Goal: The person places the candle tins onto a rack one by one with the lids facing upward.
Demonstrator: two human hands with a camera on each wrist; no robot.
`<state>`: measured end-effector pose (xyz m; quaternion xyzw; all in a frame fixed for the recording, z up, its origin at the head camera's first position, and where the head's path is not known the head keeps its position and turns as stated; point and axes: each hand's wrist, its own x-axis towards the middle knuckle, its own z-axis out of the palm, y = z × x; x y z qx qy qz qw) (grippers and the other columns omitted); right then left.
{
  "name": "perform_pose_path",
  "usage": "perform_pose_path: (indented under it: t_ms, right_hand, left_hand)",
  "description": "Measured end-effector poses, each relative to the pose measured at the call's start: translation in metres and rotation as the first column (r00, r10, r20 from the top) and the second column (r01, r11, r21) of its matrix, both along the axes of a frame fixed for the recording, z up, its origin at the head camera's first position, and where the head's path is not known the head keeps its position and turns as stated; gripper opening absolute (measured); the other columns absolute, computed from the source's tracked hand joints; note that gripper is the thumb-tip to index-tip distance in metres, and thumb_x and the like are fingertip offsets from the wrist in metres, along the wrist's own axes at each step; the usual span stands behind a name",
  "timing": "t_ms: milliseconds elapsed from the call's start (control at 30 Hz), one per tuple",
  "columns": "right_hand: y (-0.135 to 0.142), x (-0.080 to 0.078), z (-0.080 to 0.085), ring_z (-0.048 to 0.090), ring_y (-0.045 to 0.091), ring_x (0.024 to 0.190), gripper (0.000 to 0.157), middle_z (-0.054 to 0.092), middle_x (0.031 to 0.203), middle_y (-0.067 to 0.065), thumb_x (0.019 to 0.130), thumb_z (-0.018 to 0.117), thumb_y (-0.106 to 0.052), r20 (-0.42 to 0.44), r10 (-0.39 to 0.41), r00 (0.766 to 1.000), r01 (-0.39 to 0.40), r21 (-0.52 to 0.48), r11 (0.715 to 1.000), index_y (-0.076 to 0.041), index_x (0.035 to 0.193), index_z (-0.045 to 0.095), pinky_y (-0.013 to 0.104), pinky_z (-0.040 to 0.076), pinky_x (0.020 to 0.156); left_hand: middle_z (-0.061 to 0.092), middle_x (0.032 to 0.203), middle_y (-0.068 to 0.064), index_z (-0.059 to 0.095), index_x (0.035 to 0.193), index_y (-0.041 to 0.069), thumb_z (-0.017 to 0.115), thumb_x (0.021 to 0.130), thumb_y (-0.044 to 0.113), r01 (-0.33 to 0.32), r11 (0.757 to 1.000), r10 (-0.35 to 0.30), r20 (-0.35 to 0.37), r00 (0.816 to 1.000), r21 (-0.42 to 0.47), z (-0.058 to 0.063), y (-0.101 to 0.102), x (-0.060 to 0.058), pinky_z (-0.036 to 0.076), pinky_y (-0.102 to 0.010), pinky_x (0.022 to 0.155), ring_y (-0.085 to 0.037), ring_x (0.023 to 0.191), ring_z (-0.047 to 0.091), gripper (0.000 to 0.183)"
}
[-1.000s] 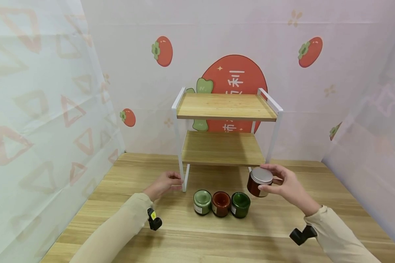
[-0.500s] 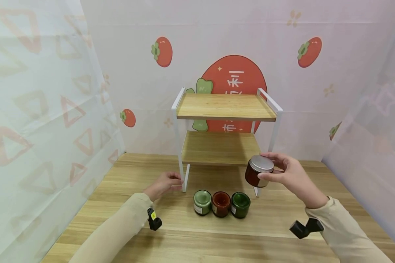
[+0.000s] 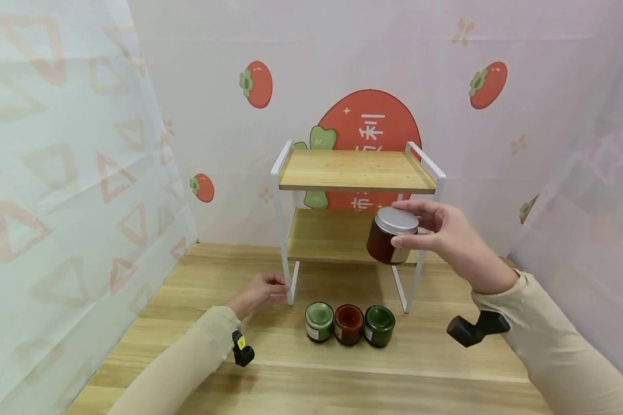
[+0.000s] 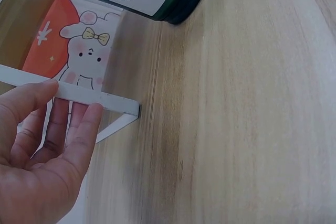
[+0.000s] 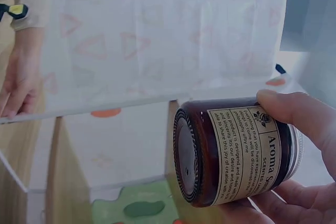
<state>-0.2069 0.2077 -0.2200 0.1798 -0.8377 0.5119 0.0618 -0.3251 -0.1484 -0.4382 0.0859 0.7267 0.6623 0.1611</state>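
Observation:
My right hand (image 3: 449, 242) holds a dark brown-red scented candle jar (image 3: 381, 245) with a silver lid, raised in front of the middle shelf (image 3: 337, 227). In the right wrist view the cream label of this candle jar (image 5: 241, 150) faces the camera, thumb on one side and fingers beneath. My left hand (image 3: 259, 293) is low at the rack's left side. The left wrist view shows its thumb and fingers pinching the white rack leg (image 4: 113, 100). Before the rack stand a pale green jar (image 3: 319, 321), a red-brown jar (image 3: 349, 325) and a dark green jar (image 3: 379, 327), side by side.
The rack's top board (image 3: 358, 170) sits between white side rails, above the jar in my right hand. A wood-grain table (image 3: 301, 386) carries the rack. Printed cloth walls (image 3: 213, 86) enclose the back and both sides.
My right hand has lifted the candle jar and carried it up and left, from beside the rack's lower right to before the middle shelf. The left hand stays at the leg.

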Motion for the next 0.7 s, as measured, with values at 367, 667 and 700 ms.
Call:
perform_pose_path:
  t_ms: [367, 667, 700]
  right_hand:
    - [-0.027, -0.012, 0.060, 0.065, 0.010, 0.097, 0.055, 0.064, 0.116, 0.002, 0.082, 0.078, -0.015, -0.041, -0.016, 0.999, 0.013, -0.076, 0.997, -0.010, 0.132, 0.056, 0.020, 0.052, 0.080]
    - [-0.048, -0.029, 0.101, 0.061, 0.015, 0.109, 0.061, 0.063, 0.125, 0.006, 0.079, 0.081, -0.022, -0.041, -0.008, 0.999, 0.004, -0.105, 0.994, -0.012, 0.134, 0.056, 0.018, 0.051, 0.087]
    - [-0.051, -0.032, 0.106, 0.060, 0.015, 0.109, 0.062, 0.062, 0.125, 0.007, 0.078, 0.082, -0.021, -0.042, -0.006, 0.999, 0.001, -0.116, 0.993, -0.011, 0.134, 0.056, 0.017, 0.051, 0.088]
  left_hand:
    - [0.057, 0.097, -0.007, 0.053, 0.101, -0.002, 0.060, 0.092, 0.000, 0.031, 0.999, -0.032, 0.001, 1.000, 0.026, -0.003, -0.002, -0.001, 0.052, -0.045, 0.099, -0.023, 0.097, 0.061, 0.011]
    - [0.056, 0.097, -0.006, 0.052, 0.102, -0.003, 0.057, 0.093, -0.002, 0.033, 0.998, -0.033, 0.002, 0.999, 0.047, -0.005, -0.002, -0.002, 0.051, -0.045, 0.100, -0.021, 0.096, 0.061, 0.010]
    - [0.056, 0.097, -0.006, 0.052, 0.102, -0.003, 0.057, 0.093, -0.002, 0.031, 0.998, -0.031, 0.003, 1.000, 0.048, -0.005, -0.002, -0.002, 0.051, -0.044, 0.100, -0.020, 0.096, 0.061, 0.010]
